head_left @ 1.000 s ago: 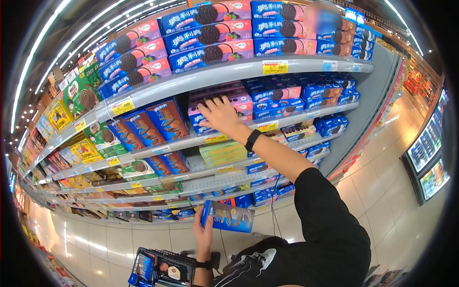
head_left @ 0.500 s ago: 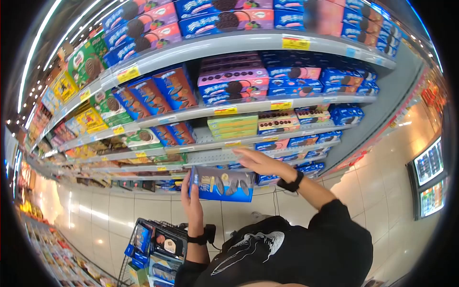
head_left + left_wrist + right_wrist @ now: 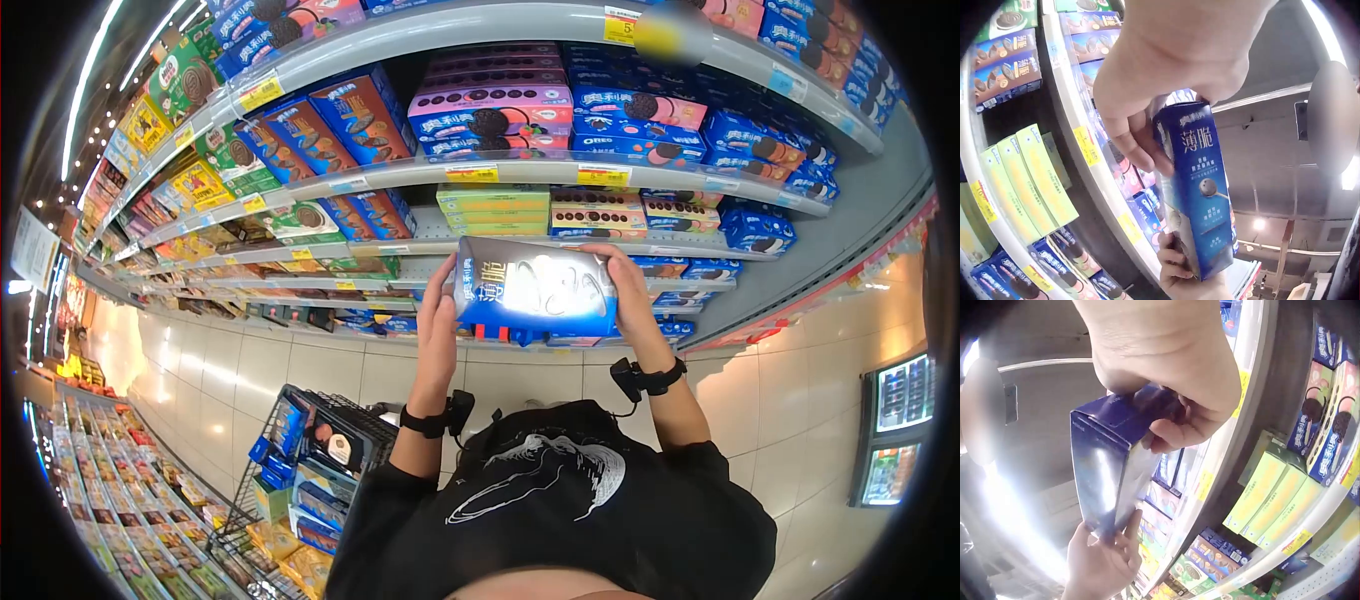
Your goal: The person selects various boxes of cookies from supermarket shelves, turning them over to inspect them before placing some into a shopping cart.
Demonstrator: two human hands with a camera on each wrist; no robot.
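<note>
A blue and grey biscuit box [image 3: 540,315] is held up in front of the shelves, with bright glare on its broad face. My left hand [image 3: 437,325] grips its left end, and my right hand [image 3: 632,295] holds the right end. In the left wrist view, the blue narrow side of the box [image 3: 1200,187] shows white lettering, and fingers of the left hand [image 3: 1166,69] curl behind it. The right wrist view has the right hand [image 3: 1169,356] bent over one end of the box [image 3: 1100,469], with the left hand [image 3: 1104,562] at the far end.
Behind the box, shelves [image 3: 350,185] carry stacked pink, blue, green and brown biscuit boxes. A shopping cart [image 3: 375,425] with several boxes stands at lower left on the tiled floor [image 3: 530,372]. More shelves [image 3: 110,470] run along the far left, and a lit cooler [image 3: 900,420] stands right.
My right hand has left the pink boxes on the shelf and come down to the biscuit box's right end. The box, earlier in the left hand alone, is raised and now held by both.
</note>
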